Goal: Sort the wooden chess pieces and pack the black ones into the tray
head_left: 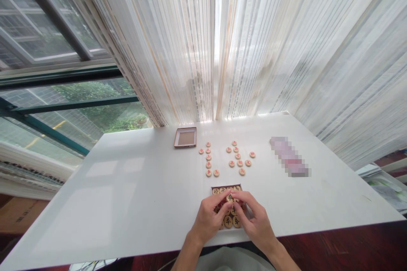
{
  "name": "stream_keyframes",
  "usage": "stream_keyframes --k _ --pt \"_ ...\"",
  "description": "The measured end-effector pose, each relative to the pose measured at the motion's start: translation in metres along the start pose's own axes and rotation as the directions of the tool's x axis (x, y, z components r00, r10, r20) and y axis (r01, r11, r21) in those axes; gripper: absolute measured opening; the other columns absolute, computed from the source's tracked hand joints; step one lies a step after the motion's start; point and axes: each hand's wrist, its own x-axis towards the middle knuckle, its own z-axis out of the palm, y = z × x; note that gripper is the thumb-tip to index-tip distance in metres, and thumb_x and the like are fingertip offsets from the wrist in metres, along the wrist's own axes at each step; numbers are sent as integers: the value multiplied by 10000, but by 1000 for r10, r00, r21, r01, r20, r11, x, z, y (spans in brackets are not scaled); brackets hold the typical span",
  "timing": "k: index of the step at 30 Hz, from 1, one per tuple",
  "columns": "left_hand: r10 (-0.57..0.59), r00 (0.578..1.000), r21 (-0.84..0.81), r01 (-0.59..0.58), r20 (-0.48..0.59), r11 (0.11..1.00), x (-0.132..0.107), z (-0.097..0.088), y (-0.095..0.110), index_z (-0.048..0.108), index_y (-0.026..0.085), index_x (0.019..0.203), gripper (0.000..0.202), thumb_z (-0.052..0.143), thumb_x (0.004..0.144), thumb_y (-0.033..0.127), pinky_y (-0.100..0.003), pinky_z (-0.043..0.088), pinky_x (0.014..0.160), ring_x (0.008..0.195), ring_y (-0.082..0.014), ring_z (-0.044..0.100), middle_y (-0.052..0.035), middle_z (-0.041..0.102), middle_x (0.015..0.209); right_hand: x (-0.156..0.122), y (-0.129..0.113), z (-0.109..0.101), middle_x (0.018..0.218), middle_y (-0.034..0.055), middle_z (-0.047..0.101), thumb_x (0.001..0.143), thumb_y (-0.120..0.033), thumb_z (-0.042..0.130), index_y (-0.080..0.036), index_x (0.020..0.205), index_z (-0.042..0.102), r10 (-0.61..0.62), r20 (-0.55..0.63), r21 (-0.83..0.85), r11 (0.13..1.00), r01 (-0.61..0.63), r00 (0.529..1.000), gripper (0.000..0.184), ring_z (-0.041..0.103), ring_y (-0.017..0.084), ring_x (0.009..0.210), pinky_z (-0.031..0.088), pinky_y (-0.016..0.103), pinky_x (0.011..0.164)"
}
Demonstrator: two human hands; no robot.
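Observation:
A box (pixel 211 192) of Chinese chess pieces lies near the front edge of the white table. Black-marked round pieces fill several rows in it, and part of the middle is hidden by my hands. Above the box, my left hand (pixel 210 216) and my right hand (pixel 254 216) meet at the fingertips around one black-marked chess piece (pixel 230 197). Thumbs and index fingers of both hands are closed at its edge. Beyond the box, red-marked pieces stand out on the table in two loose groups, one on the left (pixel 208 158) and one on the right (pixel 238 156).
An open box lid (pixel 186 137) rests at the back of the white table (pixel 127 186). A blurred pinkish object (pixel 288 156) lies on the right side. Behind the table hang pale curtains (pixel 197 51), with a window at the left.

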Motion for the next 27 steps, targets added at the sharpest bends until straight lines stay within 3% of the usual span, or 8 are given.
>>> stream_keyframes --k 10,18,27 --pt "69 998 65 -69 7 996 -1 2 -1 557 235 1381 398 504 987 254 -379 528 1027 1150 -229 661 -92 670 1292 2 6 2 1189 78 682 962 -236 560 -276 1158 643 -19 -19 -30 999 18 1000 217 643 242 1129 552 399 973" --pt "-57 997 -127 50 -53 991 3 3 9 658 220 1144 230 584 949 316 -311 609 861 948 -194 724 -60 741 1094 1 2 -1 1184 86 700 961 -253 553 -263 1133 664 -12 -24 -15 1000 12 1000 205 661 255 1124 563 401 958" --pt "-74 996 -184 64 -50 981 1 4 9 665 202 1109 217 609 936 320 -320 610 847 940 -198 726 -67 743 1039 1 -1 -2 1162 72 724 955 -315 580 -258 1186 668 98 16 7 995 -99 995 254 688 238 1069 569 347 937"
